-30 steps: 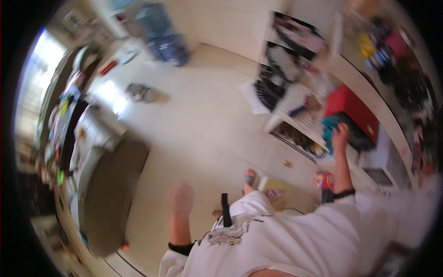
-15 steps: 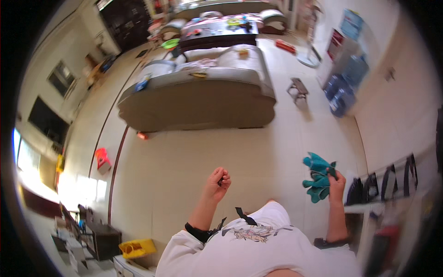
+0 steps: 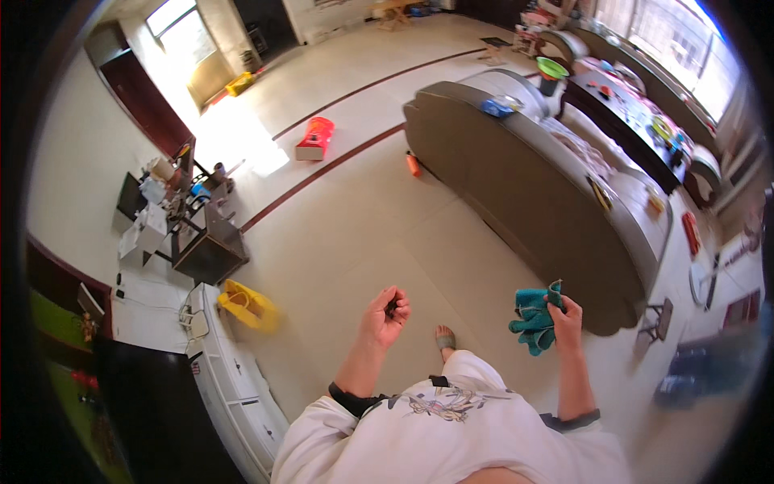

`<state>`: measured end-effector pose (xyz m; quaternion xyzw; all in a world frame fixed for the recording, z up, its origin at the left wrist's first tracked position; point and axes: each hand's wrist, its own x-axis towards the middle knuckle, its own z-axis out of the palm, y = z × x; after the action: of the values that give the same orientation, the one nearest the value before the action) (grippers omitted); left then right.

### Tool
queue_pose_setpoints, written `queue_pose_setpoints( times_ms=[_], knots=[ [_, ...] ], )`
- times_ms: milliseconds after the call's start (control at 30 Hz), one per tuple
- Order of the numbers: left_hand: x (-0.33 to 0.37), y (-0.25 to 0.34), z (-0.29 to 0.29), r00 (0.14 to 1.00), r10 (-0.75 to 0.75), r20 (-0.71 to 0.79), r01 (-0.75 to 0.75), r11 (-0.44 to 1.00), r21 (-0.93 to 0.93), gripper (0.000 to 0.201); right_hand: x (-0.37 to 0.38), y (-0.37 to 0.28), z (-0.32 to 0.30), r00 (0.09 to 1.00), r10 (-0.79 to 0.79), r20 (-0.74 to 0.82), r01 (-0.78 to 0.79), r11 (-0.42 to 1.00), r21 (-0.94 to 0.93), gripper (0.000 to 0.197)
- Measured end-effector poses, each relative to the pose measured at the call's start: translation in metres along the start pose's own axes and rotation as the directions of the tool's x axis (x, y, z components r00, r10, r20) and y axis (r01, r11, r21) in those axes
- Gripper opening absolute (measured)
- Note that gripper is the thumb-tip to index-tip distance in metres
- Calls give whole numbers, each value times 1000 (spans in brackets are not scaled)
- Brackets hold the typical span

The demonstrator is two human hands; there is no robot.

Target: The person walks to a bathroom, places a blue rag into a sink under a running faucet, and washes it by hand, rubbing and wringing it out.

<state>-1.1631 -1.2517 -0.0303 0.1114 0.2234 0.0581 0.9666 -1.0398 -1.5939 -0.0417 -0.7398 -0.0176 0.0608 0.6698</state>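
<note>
My right hand (image 3: 567, 318) grips bunched teal cloth gloves (image 3: 535, 321) at one end, and their fingers stick out to the left. My left hand (image 3: 386, 316) is held out in front of my body with its fingers curled closed. A small dark patch shows between the fingers, too small and hidden to name. Both hands are in mid-air above the pale tiled floor, apart from each other. My sandalled foot (image 3: 445, 339) shows below and between them.
A grey-brown sofa (image 3: 532, 194) stands ahead to the right, with a dark table (image 3: 617, 121) behind it. On the floor are an orange bottle-like thing (image 3: 413, 164), a red box (image 3: 315, 139) and a yellow bag (image 3: 248, 306). White cabinet (image 3: 234, 371), dark desk (image 3: 211, 250) at left.
My view has swung left, so the sofa now lies to the right and the white cabinet has come in at left. Both hands keep their hold, the gloves slightly nearer the middle.
</note>
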Motion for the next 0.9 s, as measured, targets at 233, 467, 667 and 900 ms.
queue_pose_setpoints(
  times_ms=[233, 467, 667, 900],
  knots=[
    [66, 113, 26, 984, 177, -23, -178, 984, -25, 10, 161, -36, 155, 966, 21, 257, -25, 1000, 10, 10],
    [111, 230, -6, 903, 367, -225, -406, 900, -157, 13, 277, -51, 340, 829, 45, 558, -20, 999, -51, 9],
    [182, 369, -6, 866, 433, -249, -489, 838, -243, 18, 331, -79, 510, 793, 46, 607, -18, 998, -52, 7],
    [266, 538, 8, 850, 457, -263, -517, 818, -250, 19, 417, -137, 678, 739, 67, 670, -55, 998, -39, 5]
  ],
)
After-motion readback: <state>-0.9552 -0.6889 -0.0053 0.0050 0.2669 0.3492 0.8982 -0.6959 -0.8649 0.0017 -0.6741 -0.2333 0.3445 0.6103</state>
